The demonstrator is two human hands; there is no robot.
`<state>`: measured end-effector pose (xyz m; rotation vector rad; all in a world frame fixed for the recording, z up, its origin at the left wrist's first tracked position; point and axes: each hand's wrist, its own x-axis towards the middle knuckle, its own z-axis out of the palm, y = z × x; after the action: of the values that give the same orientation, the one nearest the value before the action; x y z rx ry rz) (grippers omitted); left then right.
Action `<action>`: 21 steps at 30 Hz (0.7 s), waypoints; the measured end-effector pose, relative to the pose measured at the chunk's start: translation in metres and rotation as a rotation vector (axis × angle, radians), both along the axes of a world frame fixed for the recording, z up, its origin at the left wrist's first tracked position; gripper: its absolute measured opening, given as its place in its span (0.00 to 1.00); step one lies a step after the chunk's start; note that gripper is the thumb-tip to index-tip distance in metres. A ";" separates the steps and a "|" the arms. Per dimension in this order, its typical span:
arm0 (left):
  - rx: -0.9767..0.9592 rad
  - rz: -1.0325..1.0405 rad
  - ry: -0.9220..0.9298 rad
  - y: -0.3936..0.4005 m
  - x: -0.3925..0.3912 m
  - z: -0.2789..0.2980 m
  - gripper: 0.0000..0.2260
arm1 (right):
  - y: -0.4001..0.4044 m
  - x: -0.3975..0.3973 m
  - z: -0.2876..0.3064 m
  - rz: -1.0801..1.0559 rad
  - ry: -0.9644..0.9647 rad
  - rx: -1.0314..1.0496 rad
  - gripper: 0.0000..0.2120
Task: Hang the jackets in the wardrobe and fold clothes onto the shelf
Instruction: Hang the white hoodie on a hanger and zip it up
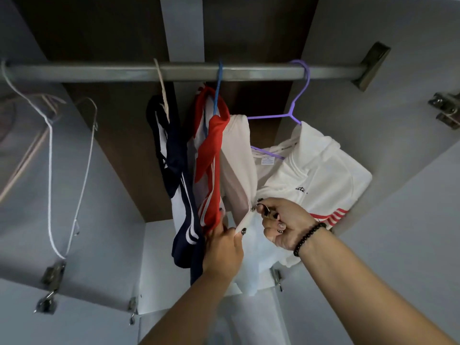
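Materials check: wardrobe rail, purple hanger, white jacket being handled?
Grey wardrobe rail: looks like metal tube, dull satin sheen with a soft highlight along it. Thin purple hanger: probably plastic-coated wire, slim and uniformly coloured; cannot confirm. White zip jacket with red stripes: soft knit fabric, matte, folds loosely; left hand and right hand pinch its front edges.

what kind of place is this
Inside a wardrobe, most likely in a home. A metal rail runs across it, jackets hang from hangers such as the purple hanger, and door hinges sit on the side panels.
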<state>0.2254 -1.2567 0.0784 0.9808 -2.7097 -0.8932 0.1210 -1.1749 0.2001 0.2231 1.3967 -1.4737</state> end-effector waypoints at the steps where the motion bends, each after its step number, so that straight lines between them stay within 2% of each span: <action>1: 0.014 0.019 -0.012 -0.005 0.003 0.001 0.18 | -0.007 -0.001 0.004 0.008 0.008 -0.005 0.14; 5: 0.044 0.089 -0.085 -0.022 0.007 0.004 0.17 | -0.028 -0.009 0.017 0.030 0.026 -0.036 0.15; 14: -0.111 0.149 -0.133 -0.051 -0.002 -0.012 0.16 | -0.056 -0.040 0.051 0.008 0.016 -0.115 0.15; 18: -0.237 -0.013 -0.175 -0.050 -0.015 -0.021 0.19 | -0.057 -0.061 0.063 -0.055 -0.011 -0.167 0.14; 21: -0.188 -0.113 -0.289 -0.039 -0.021 -0.036 0.20 | -0.054 -0.067 0.056 -0.101 0.020 -0.146 0.14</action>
<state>0.2040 -1.2957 0.0420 0.9940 -3.0476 -0.5326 0.0543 -1.2288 0.2557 0.1892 1.3036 -1.6574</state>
